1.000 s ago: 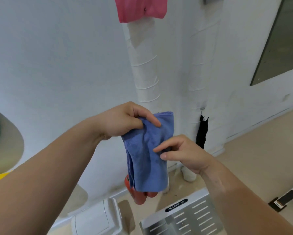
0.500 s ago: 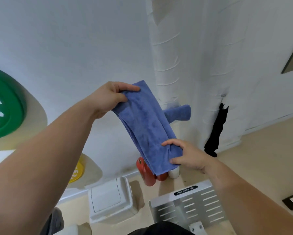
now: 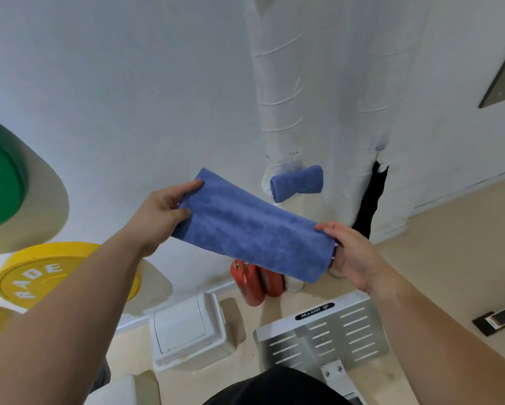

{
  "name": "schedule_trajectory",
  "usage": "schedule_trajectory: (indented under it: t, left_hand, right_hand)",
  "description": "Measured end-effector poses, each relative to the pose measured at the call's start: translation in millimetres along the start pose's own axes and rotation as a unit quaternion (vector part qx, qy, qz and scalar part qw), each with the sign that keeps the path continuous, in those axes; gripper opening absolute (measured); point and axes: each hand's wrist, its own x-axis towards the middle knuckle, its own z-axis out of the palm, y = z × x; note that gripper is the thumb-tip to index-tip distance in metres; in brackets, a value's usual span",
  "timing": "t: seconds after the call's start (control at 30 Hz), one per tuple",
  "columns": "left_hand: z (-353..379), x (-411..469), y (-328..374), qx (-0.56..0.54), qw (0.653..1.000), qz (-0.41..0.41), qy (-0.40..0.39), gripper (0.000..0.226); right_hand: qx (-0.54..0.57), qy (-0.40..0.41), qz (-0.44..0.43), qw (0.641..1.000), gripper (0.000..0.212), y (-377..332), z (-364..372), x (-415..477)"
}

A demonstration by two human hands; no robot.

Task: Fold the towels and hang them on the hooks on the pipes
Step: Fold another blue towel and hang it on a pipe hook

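Two white pipes (image 3: 277, 83) rise at 12 o'clock, tops cut off. The blue towel (image 3: 251, 229) stretches in mid-air between both hands: left hand (image 3: 157, 217) pinches its 10 o'clock end, right hand (image 3: 353, 255) grips its 4 o'clock end, fingers hidden behind cloth.

White bin (image 3: 187, 331) sits near two red extinguishers (image 3: 249, 283).

Your towel (image 3: 251, 232) stretches between your left hand (image 3: 157, 214) and right hand (image 3: 353, 252); pipes (image 3: 277, 83) stand behind, bin (image 3: 187, 331) below.
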Motion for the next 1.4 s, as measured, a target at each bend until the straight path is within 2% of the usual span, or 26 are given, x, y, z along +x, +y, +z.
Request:
schedule_trajectory:
  t: [0.03, 0.07, 0.13, 0.2, 0.4, 0.53, 0.67, 0.8, 0.87, 0.97, 1.07, 1.13, 1.2, 1.3, 1.37, 1.4]
  left_hand:
    - [4, -1, -4, -0.018, 1.0, -0.004, -0.003, 0.064]
    - [7, -2, -7, -0.031, 0.999, -0.008, -0.006, 0.065]
    - [13, -3, -12, -0.047, 0.999, -0.015, -0.01, 0.067]
    - [19, -5, -18, -0.045, 0.999, -0.023, -0.01, 0.067]
    - [61, -25, -19, 0.056, 0.998, -0.002, -0.036, 0.069]
    - [104, -42, -12, 0.114, 0.99, 0.044, -0.07, 0.07]
    - [137, -55, -3, 0.085, 0.988, 0.077, -0.103, 0.063]
    - [150, -60, 7, 0.028, 0.992, 0.07, -0.103, 0.046]
    - [150, -60, 11, 0.028, 0.992, 0.069, -0.099, 0.055]
    - [148, -55, 11, 0.087, 0.99, 0.082, -0.077, 0.071]
    - [140, -47, 12, 0.099, 0.989, 0.094, -0.064, 0.069]
    - [131, -44, 19, 0.065, 0.991, 0.083, -0.08, 0.068]
    - [120, -42, 29, 0.002, 0.989, 0.061, -0.132, 0.065]
    - [102, -37, 43, -0.084, 0.973, 0.038, -0.21, 0.062]
    - [92, -31, 45, -0.143, 0.966, 0.01, -0.215, 0.061]
    - [89, -28, 45, -0.169, 0.965, -0.006, -0.198, 0.06]
  right_hand:
    - [-0.016, -0.005, 0.001, 1.0, 0.007, 3, -1, 0]
    - [-0.049, -0.004, -0.002, 0.999, 0.012, 7, -3, 0]
    - [-0.12, 0.012, -0.015, 0.993, 0.035, 13, -7, 0]
    - [-0.18, 0.035, -0.032, 0.982, 0.048, 13, -8, -2]
    - [-0.248, 0.091, -0.083, 0.961, 0.046, 1, 9, -12]
    - [-0.304, 0.082, -0.133, 0.94, 0.056, -6, 35, -20]
    - [-0.278, 0.059, -0.164, 0.945, 0.056, -9, 56, -25]
    - [-0.21, 0.061, -0.181, 0.959, 0.043, -14, 68, -31]
    - [-0.174, 0.045, -0.169, 0.969, 0.039, -14, 68, -32]
    - [-0.098, 0.012, -0.134, 0.986, 0.043, -18, 66, -31]
    - [-0.092, -0.014, -0.143, 0.985, 0.047, -27, 63, -32]
    - [-0.203, 0.014, -0.191, 0.96, 0.057, -30, 56, -30]
    - [-0.306, 0.014, -0.236, 0.922, 0.073, -37, 47, -29]
    - [-0.26, -0.098, -0.214, 0.936, 0.081, -52, 39, -31]
    - [-0.221, -0.14, -0.203, 0.944, 0.074, -59, 39, -33]
    - [-0.198, -0.135, -0.201, 0.95, 0.07, -61, 41, -33]
